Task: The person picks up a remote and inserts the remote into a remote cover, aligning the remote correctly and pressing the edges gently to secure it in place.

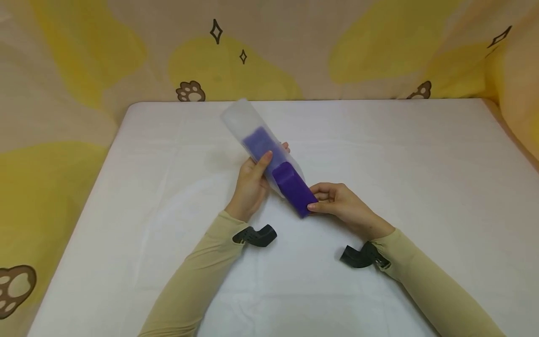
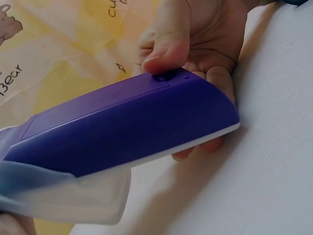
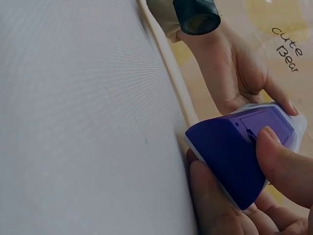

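A purple remote control with a white edge sits partly inside a translucent sleeve, its near end sticking out. My left hand grips the sleeve around its middle, thumb on top. With thumb and fingers, my right hand pinches the bare end of the remote control. In the left wrist view, a cover panel with a small latch shows on the upward face of the remote control, and the sleeve wraps its other end. The right thumb rests by that latch in the right wrist view.
Beneath the hands spreads a white-covered table. A yellow and beige patterned cloth hangs behind it and at the sides. Black mounts are strapped at both wrists, over beige sleeves.
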A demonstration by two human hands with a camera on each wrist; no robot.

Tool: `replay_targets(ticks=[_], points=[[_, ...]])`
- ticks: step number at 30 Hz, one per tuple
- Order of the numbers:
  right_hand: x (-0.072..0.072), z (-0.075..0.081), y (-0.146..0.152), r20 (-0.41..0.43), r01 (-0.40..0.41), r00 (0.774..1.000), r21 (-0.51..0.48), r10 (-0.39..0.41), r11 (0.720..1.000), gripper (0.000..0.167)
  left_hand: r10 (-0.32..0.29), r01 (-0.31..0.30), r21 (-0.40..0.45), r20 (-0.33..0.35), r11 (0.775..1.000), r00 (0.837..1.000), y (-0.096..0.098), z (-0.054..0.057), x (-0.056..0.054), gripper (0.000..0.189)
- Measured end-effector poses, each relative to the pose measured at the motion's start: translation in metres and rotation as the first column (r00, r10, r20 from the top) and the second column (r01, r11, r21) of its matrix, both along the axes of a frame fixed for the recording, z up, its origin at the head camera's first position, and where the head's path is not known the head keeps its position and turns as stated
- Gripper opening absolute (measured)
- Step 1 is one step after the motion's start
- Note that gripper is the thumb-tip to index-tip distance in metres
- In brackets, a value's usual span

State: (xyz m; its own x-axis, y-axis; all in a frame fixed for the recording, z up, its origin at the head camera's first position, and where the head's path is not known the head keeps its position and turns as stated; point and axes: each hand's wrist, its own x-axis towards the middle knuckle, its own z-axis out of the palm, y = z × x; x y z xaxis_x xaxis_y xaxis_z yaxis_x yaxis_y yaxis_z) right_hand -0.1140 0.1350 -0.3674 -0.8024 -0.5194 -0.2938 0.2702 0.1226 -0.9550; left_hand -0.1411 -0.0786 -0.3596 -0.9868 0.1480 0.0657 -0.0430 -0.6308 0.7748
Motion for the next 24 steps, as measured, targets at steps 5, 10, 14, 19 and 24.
replay_targets(ticks=[5, 10, 14, 19, 24], points=[[0.0002, -0.0004, 0.0006, 0.005, 0.005, 1.0, -0.008, -0.005, 1.0, 0.035, -0.013, 0.012, -0.015, -0.039, 1.0, 0.999, 0.0014, 0.0001, 0.0017, 0.064], [0.0001, -0.001, 0.0007, 0.013, 0.008, 1.0, -0.014, -0.008, 1.0, 0.035, -0.015, 0.014, -0.028, -0.041, 0.999, 0.999, 0.0025, 0.0024, 0.0042, 0.045], [-0.0001, -0.0008, 0.001, 0.008, 0.005, 1.0, -0.028, -0.005, 1.0, 0.034, -0.021, 0.019, -0.037, -0.046, 0.999, 0.999, 0.0041, 0.0028, 0.0061, 0.042], [-0.0005, -0.001, 0.0012, -0.005, 0.007, 1.0, -0.034, -0.007, 0.999, 0.033, -0.039, 0.036, -0.057, -0.068, 0.998, 0.997, 0.0058, 0.0012, 0.0072, 0.06], [-0.0003, -0.0013, 0.0009, -0.005, 0.008, 1.0, -0.039, -0.008, 0.999, 0.033, -0.044, 0.038, -0.077, -0.07, 0.996, 0.997, 0.007, -0.0011, 0.0074, 0.078]])
